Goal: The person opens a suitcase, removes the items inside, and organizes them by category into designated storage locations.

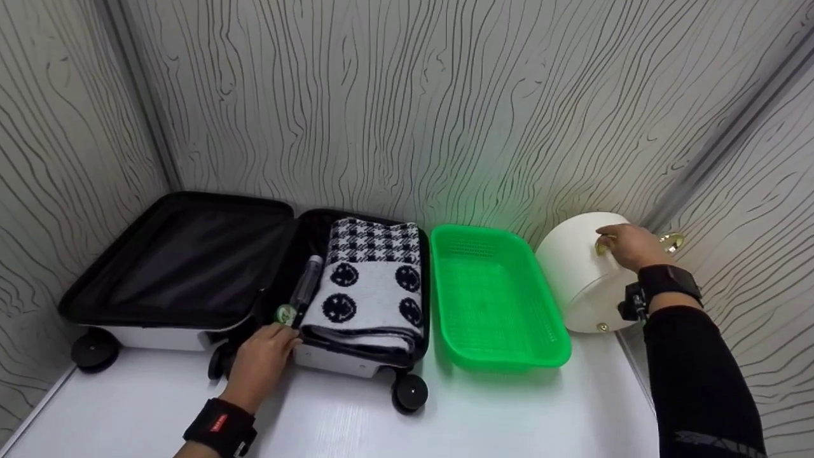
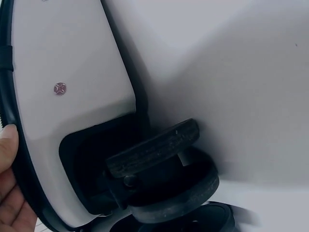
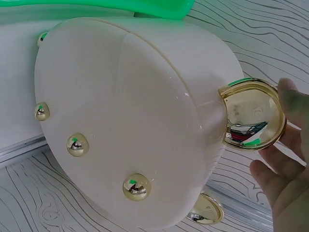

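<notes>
Across a white desk (image 1: 346, 426), hemmed in by wood-patterned walls (image 1: 356, 95), I see the hands set wide apart: the left hand (image 1: 267, 353) pinches the open suitcase (image 1: 197, 254) at its front rim, and the right hand (image 1: 633, 245) curls round a gold handle (image 3: 256, 116) of the tilted white tub (image 1: 572, 261). Between suitcase and tub I have a green basket (image 1: 486, 302); a folded towel (image 1: 372, 299) lies in the suitcase's right half.

Open suitcase (image 1: 191, 267) at left, folded black-and-white towel (image 1: 375, 296) and slim bottle (image 1: 308, 281) in its right half. Left hand (image 1: 262, 356) grips suitcase's front edge near the middle. Green basket (image 1: 493, 305) just beside suitcase. Right hand (image 1: 631, 247) holds gold handle (image 1: 601, 247) of tipped white bin (image 1: 572, 262). Wood-pattern walls (image 1: 381, 114) behind, white table (image 1: 509, 413) below.
</notes>
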`<action>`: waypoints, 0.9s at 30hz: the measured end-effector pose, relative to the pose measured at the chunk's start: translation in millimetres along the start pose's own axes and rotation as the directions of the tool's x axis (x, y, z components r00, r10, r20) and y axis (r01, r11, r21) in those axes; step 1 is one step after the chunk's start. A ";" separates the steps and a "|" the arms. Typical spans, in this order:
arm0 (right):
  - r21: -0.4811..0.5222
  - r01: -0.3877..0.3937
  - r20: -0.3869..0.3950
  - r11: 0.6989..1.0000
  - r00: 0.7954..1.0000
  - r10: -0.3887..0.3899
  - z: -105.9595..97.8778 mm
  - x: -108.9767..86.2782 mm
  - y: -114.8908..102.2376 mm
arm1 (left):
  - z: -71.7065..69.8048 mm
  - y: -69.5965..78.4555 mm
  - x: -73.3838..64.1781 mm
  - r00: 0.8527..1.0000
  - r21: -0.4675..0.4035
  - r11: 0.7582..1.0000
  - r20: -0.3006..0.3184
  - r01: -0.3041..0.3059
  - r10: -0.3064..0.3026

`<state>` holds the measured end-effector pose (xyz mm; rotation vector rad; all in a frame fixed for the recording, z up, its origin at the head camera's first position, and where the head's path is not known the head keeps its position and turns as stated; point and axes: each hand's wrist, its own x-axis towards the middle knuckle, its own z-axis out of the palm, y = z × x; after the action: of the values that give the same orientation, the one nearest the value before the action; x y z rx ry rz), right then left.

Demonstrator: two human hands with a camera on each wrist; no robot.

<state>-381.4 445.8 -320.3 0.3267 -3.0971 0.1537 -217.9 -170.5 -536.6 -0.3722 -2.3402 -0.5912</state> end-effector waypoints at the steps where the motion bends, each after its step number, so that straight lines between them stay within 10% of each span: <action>1: -0.010 0.003 -0.012 1.000 1.000 -0.003 -0.6 0.9 -0.2 | -0.3 -0.5 -0.2 1.000 0.003 1.000 -0.005 -0.004 0.004; 27: -0.089 0.170 0.123 0.981 0.980 -0.159 -23.9 -28.1 -2.3 | -1.7 1.4 -1.8 1.000 -0.004 1.000 0.009 0.007 -0.007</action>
<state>-353.1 451.8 -297.3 0.6068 -3.1569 -0.0231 -215.0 -170.4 -536.2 -0.3697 -2.3497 -0.5987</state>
